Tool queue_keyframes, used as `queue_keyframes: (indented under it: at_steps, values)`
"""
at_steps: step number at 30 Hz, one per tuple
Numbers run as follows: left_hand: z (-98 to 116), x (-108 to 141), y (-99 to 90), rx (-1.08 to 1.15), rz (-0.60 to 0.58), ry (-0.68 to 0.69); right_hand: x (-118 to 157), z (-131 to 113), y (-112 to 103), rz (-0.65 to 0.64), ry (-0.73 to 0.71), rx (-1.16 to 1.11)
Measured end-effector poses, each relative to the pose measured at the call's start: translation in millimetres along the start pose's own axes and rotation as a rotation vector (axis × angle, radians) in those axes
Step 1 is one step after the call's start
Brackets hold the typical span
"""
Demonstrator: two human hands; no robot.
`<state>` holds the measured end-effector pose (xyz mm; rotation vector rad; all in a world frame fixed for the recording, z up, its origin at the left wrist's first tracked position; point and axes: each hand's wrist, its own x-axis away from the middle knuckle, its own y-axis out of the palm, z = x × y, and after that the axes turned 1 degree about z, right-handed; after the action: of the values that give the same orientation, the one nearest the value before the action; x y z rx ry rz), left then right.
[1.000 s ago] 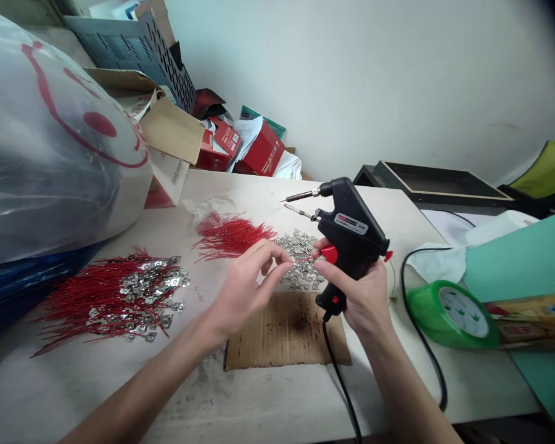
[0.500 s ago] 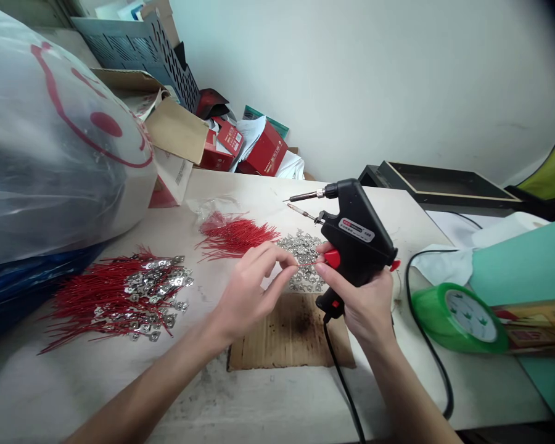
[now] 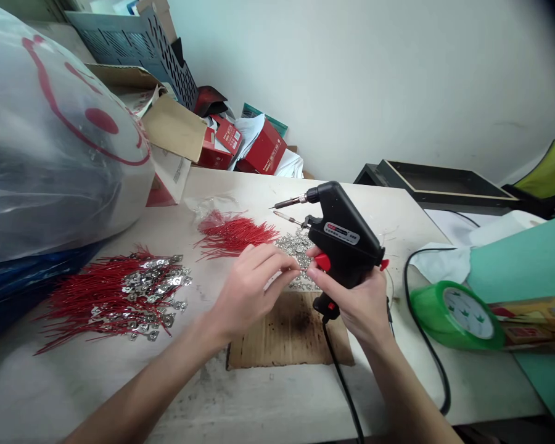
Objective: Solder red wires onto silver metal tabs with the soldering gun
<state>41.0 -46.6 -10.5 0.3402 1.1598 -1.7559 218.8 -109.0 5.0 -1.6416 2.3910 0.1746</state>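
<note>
L hand, R hand at soldering gun — bag behind wires.

Right hand gripped black plastic soldering gun with red trigger, metal tip pointing away across table. Left hand pinched fingers together just beside gun, above heap of small silver metal terminals; anything held hidden. Scorched brown cardboard scrap lay below hands. Bundle of thin red wires lay farther away on worn white table.

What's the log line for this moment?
left hand: fingers pinched above silver terminals | right hand: holding black soldering gun
</note>
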Motion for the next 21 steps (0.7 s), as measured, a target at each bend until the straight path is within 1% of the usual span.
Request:
queue_keyframes:
  at_steps: [2,5,9,14,17,19,21]
  values:
    - [-4.4,0.4,-0.8,-0.053,0.001,0.073,-1.2,-0.5,-2.5,-0.025,0.004,-0.005]
    - [-5.4,0.1,-2.0,-0.04,0.027,0.098,-2.7,-1.9,-6.9,-0.057,0.02,-0.027]
    - [0.2,-0.8,-1.3,0.051,0.037,0.025,-4.7,-4.7,-11.2,-0.094,0.044,-0.036]
    - [4.4,-0.6,0.4,0.106,0.029,-0.042,-6.0,-2.4,-10.4,-0.121,0.027,-0.044]
    - [4.7,-1.0,-0.9,0.103,0.024,-0.067,-5.5,3.3,-7.6,-0.056,-0.001,-0.08]
    - [5.4,-1.0,-1.6,0.098,-0.05,-0.069,-5.8,6.6,-6.4,0.033,-0.016,-0.106]
    - [7.1,0.4,-0.3,0.07,-0.208,-0.061,-7.2,7.6,-6.7,0.119,-0.038,-0.137]
